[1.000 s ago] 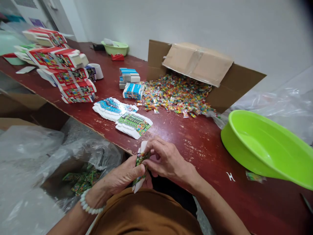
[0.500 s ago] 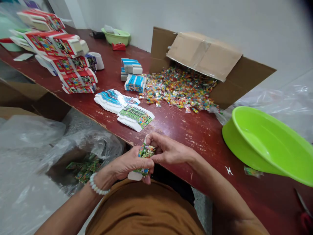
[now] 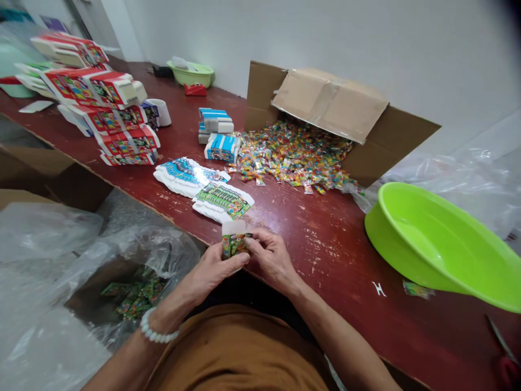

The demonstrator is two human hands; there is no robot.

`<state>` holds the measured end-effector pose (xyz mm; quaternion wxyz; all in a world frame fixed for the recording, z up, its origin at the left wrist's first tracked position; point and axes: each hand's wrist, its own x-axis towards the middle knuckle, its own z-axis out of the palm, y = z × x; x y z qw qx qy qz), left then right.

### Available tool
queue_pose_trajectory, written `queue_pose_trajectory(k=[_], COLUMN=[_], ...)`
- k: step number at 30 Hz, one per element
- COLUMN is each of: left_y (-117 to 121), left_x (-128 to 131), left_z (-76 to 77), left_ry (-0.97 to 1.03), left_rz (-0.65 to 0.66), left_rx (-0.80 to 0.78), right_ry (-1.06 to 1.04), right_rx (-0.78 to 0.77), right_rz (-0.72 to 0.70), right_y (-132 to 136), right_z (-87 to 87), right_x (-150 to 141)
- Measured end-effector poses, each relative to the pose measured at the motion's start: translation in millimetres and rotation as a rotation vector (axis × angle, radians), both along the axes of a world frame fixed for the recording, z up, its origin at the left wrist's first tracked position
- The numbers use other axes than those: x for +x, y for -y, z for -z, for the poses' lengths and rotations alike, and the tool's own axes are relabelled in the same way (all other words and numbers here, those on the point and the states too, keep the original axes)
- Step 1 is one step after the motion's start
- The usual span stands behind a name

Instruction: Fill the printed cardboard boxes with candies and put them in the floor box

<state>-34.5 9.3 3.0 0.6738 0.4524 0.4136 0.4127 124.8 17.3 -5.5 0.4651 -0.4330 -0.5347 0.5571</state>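
Both hands hold a small green printed carton (image 3: pixel 233 241) at the near edge of the red-brown table (image 3: pixel 325 239). My left hand (image 3: pixel 215 267) grips its lower left side, thumb on the front. My right hand (image 3: pixel 272 259) pinches its right side with closed fingers. The carton's white top flap stands up. Just beyond it lies a stack of flat green carton blanks (image 3: pixel 223 201), with a stack of flat blue blanks (image 3: pixel 185 175) to its left.
A tipped cardboard box (image 3: pixel 334 108) spills wrapped candies (image 3: pixel 293 157) onto the table. A lime green basin (image 3: pixel 443 244) sits at the right. Red cartons (image 3: pixel 109 119) are piled at far left, blue cartons (image 3: pixel 220 138) mid-table. Below left, a plastic-lined box (image 3: pixel 134 293) holds green cartons.
The carton has been turned from edge-on to upright, its front facing me and top flap raised. Both hands lifted slightly toward the table edge while keeping hold.
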Motion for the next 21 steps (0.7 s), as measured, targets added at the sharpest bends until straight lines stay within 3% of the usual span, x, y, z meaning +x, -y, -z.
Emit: queue_pose_trajectory(k=[2, 5, 8, 14, 21], left_y=[3.4, 12.4, 18.7, 13.8, 9.3], left_x=[0.7, 3.8, 5.1, -5.6, -2.7], left_z=[0.5, 0.6, 2.3, 6.0, 0.1], left_ry=[-0.029, 0.0, -0.041, -0.133, -0.049], left_rz=[-0.138, -0.361, -0.459, -0.376, -0.273], left_rx=[0.076, 0.153, 0.25, 0.25, 0.16], right_ry=[0.054, -0.032, -0.179, -0.21, -0.262], right_rx=[0.037, -0.005, -0.026, 0.047, -0.201], right_rz=[0.052, 0.065, 0.091, 0.104, -0.008], right_y=[-1.9, -0.7, 2.8, 2.5, -15.5], right_z=[-6.3, -10.2, -4.3, 1.7, -9.3], right_x=[1.8, -1.7, -10.6, -15.6, 1.0])
